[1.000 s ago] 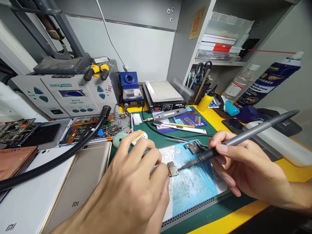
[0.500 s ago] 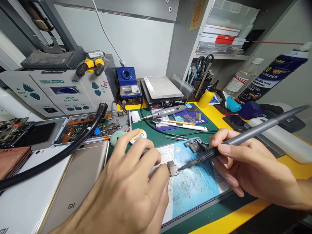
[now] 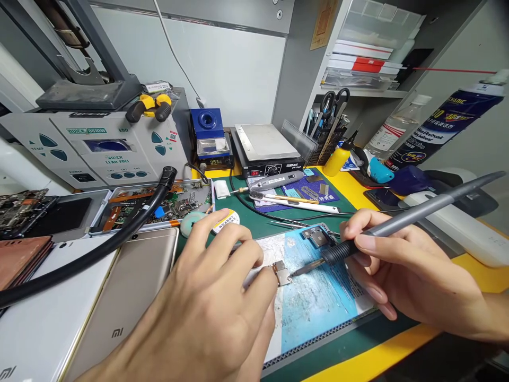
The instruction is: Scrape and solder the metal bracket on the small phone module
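Head view showing almost nothing changing since a moment ago: left hand [image 3: 207,313] still pinching the small metal part [image 3: 281,274] in its fingers on the blue mat [image 3: 318,302], right hand [image 3: 401,270] still grasping the soldering iron [image 3: 397,223], tip touching the part.

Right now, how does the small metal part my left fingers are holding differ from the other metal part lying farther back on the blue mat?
The small metal part is pinned by the left hand and touched by the soldering iron tip, which the right hand holds; the other metal part lies free, untouched. The held one looks lighter, silvery with a tan edge; the other is darker grey. Both are small squarish metal pieces resting on the blue mat.
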Tool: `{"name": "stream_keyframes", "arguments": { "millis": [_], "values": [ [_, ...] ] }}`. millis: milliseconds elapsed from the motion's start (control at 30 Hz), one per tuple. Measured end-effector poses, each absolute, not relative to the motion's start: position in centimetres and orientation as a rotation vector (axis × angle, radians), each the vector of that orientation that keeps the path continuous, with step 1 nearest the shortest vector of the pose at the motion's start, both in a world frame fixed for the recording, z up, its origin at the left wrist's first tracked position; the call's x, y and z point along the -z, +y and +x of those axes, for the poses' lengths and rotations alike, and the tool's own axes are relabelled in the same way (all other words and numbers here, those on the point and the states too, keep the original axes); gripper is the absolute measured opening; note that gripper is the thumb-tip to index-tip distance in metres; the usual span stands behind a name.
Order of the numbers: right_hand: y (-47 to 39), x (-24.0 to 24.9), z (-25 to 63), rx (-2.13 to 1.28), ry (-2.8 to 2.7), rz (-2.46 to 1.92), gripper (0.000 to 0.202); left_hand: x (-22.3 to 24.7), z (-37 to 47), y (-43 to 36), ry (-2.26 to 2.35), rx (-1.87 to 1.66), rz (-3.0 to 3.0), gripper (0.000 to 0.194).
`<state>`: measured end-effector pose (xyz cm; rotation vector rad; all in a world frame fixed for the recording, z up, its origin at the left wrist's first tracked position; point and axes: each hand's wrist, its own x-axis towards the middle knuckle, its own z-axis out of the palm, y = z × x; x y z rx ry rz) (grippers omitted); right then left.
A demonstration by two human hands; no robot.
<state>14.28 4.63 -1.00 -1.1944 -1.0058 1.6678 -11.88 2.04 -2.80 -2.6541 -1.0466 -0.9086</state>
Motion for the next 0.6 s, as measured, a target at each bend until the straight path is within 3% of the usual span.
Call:
{"name": "stream_keyframes", "arguments": {
  "millis": [600],
  "values": [
    [4.84, 1.01, 14.20, -1.641, -1.012, -1.194, 0.020, 2.96, -11.94, 1.95, -1.038, 0.958, -2.669, 0.019]
  ]
}}
